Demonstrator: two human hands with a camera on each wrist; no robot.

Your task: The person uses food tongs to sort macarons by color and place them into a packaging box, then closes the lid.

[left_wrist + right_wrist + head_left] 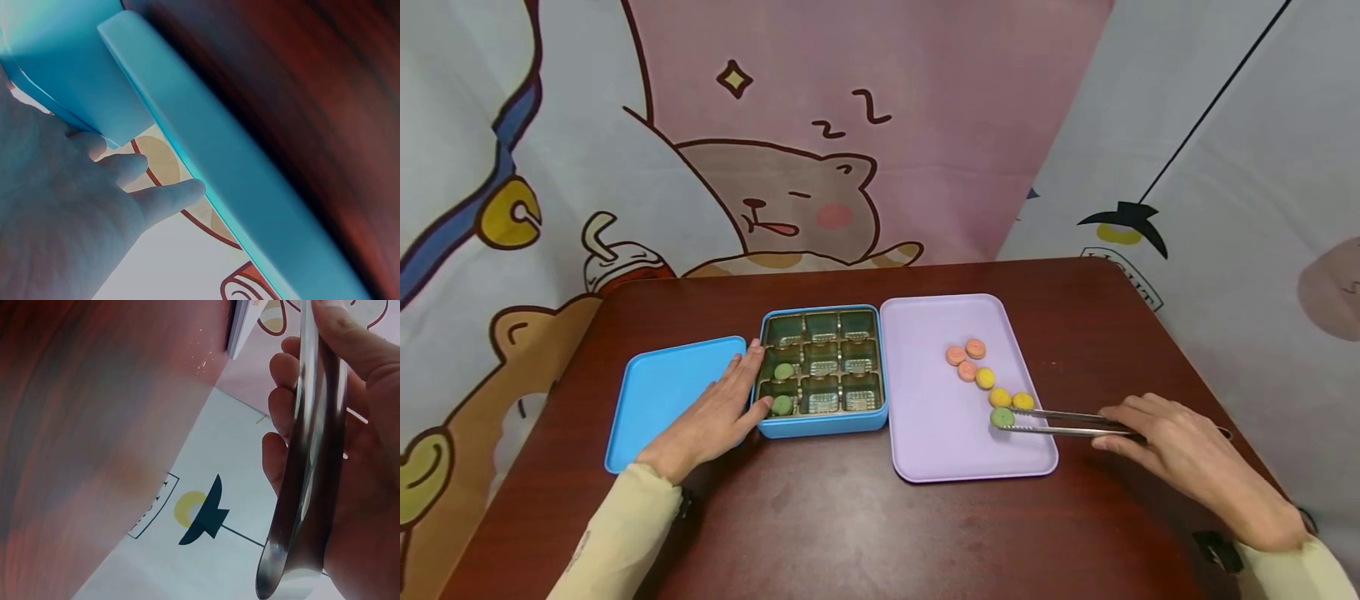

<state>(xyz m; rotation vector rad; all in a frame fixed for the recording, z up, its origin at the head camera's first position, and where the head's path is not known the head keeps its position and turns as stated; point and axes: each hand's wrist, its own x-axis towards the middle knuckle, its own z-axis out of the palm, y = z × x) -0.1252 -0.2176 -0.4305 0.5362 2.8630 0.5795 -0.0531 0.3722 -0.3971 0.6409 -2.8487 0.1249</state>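
Observation:
My right hand (1180, 446) holds metal tongs (1075, 422), with the thumb on one arm and the fingers on the other. The tongs' tips are around a round green piece (1002, 417) on the lilac tray (925, 442). In the right wrist view the tongs (306, 456) lie along the palm. My left hand (711, 417) rests with extended fingers against the left side of the blue box (823, 427). Inside the box is a clear divided insert (822, 356); two green pieces (783, 372) sit in its left column, in the middle and front compartments.
A blue lid (662, 392) lies on the brown table (842, 517), left of the box and partly under my left hand. On the tray are three pink pieces (956, 356) and three yellow pieces (985, 378), close to the green one. A printed cloth (955, 125) hangs behind the table.

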